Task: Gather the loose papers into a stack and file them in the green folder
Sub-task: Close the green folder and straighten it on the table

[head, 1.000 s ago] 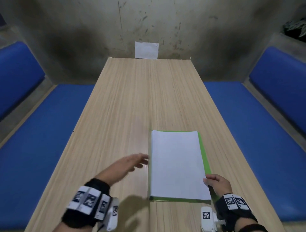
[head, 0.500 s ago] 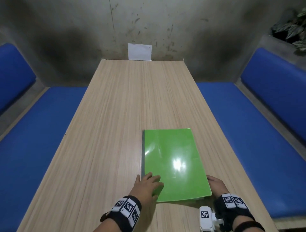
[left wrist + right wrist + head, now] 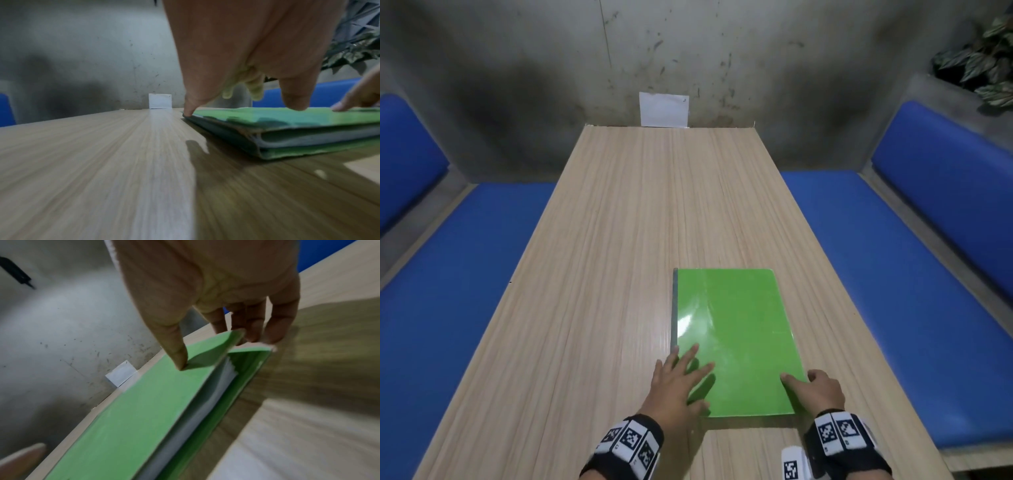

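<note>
The green folder lies closed on the wooden table, near its front right. My left hand rests flat on the cover's near-left corner with fingers spread; its fingertips touch the cover by the spine. My right hand holds the near-right edge, with the thumb pressing on top and the fingers curled at the cover's edge. White papers show inside the folder, whose cover stands slightly lifted on that side. The paper edges also show between the flaps.
A small white sheet is stuck on the grey wall past the table's far end. Blue padded benches run along both sides. A leafy plant sits at the upper right.
One second ago the folder lay open with the white papers showing. The cover has come down over them. My left hand slid onto the cover and my right thumb moved on top.
</note>
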### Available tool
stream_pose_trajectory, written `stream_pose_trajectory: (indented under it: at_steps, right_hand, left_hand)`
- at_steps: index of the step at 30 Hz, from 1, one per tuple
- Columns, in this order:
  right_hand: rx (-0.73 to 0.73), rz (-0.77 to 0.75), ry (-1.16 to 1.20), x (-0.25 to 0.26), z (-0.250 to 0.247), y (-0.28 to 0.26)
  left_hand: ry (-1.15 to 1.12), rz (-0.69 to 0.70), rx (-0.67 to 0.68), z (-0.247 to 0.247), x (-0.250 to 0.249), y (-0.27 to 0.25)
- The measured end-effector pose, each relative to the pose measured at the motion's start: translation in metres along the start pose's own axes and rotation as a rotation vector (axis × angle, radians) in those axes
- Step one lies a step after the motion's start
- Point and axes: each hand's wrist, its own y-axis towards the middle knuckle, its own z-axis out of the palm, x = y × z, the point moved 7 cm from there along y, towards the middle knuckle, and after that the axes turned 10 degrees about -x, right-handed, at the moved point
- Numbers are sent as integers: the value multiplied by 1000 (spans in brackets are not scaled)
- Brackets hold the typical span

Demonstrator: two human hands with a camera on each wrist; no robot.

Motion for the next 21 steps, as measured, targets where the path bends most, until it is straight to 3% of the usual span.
stream_pose_trajectory:
  at_steps: [4,7,12,21]
  right_hand:
    - [-7,33,-12,0,4,0]
    - [64,47,66,2,10,0]
    - [114,13,220,13,17,0]
    - [168,-143,410,84,32,-21]
  left_hand:
    - [-437,-327,-185,-10,25,-7]
    - [-574,-524,-149,-3,41,-6]
    - [-590,-535,-59,-5,46,0]
    - [-651,-559,-263,-61,86,6]
